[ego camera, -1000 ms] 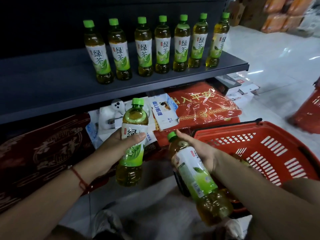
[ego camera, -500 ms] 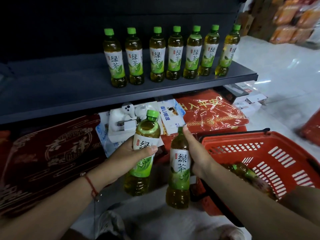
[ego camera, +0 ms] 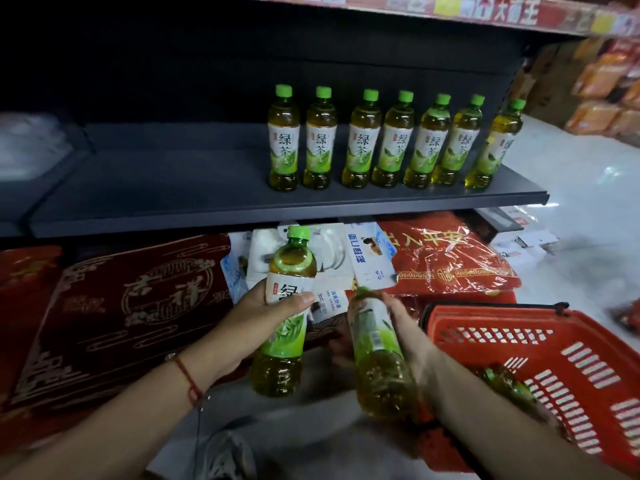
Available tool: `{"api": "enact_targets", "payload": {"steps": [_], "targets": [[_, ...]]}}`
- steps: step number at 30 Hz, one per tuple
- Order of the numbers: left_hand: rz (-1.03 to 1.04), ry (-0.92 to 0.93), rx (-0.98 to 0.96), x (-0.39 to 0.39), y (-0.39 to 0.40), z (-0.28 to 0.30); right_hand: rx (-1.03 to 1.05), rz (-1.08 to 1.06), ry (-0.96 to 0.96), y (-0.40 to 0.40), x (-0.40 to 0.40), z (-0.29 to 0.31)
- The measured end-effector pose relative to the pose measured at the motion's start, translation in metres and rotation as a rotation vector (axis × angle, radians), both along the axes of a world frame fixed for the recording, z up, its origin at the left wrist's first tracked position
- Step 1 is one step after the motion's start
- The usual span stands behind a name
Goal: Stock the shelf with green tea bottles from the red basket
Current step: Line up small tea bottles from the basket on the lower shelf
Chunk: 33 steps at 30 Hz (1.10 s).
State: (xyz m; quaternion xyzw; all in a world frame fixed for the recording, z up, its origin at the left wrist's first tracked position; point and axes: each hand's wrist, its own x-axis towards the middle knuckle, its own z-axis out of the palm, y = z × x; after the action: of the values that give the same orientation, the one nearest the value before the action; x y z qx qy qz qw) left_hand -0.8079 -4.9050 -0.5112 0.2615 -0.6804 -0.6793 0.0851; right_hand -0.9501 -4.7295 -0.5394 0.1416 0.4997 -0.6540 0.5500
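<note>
Both hands are full. The left hand (ego camera: 263, 311), low and left of centre in the frame, has its fingers and thumb wrapped round the label of an upright green tea bottle (ego camera: 285, 313), green cap at the top. A red string bracelet (ego camera: 187, 379) circles that wrist. Just to the right, the right hand (ego camera: 405, 336) grips a second bottle (ego camera: 375, 355) from the side; this one leans with its top toward the upper left, and it is blurred, so the cap is hard to make out.

Across the middle of the frame runs the dark grey shelf (ego camera: 173, 199). Seven green tea bottles (ego camera: 394, 140) stand on its right half in a row, upright, labels facing out, close beside one another; the left half of the board is bare.

At the lower right sits the red basket (ego camera: 540, 344), with a bottle lying down inside it (ego camera: 507, 381), partly hidden behind the right forearm.

Under the shelf lie a dark red mat with gold characters (ego camera: 131, 306) to the left, a red packet in clear wrap (ego camera: 446, 261) to the right, and some white and blue packets (ego camera: 367, 258) between them
</note>
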Motion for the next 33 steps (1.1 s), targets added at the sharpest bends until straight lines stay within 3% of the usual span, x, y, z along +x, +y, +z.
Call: {"api": "enact_targets", "payload": {"steps": [5,8,11,22,29,33], "targets": [[0.078,0.015,-0.02,0.016,-0.025,-0.003,0.146,0.287,0.037,-0.021,0.021,-0.01],[0.118,0.03,-0.047,0.02,-0.044,-0.005,0.133,0.412,0.305,-0.051,0.024,-0.003],[0.187,0.065,-0.103,0.017,-0.063,0.001,0.097,0.345,0.592,-0.093,0.017,0.015],[0.443,0.199,-0.188,-0.007,-0.139,0.033,-0.055,0.116,1.237,-0.238,-0.045,0.103],[0.523,0.192,-0.166,-0.016,-0.168,0.022,0.146,0.102,1.582,-0.32,-0.072,0.114],[0.51,0.201,-0.157,-0.017,-0.176,0.019,0.244,0.076,1.653,-0.349,-0.08,0.095]]}}
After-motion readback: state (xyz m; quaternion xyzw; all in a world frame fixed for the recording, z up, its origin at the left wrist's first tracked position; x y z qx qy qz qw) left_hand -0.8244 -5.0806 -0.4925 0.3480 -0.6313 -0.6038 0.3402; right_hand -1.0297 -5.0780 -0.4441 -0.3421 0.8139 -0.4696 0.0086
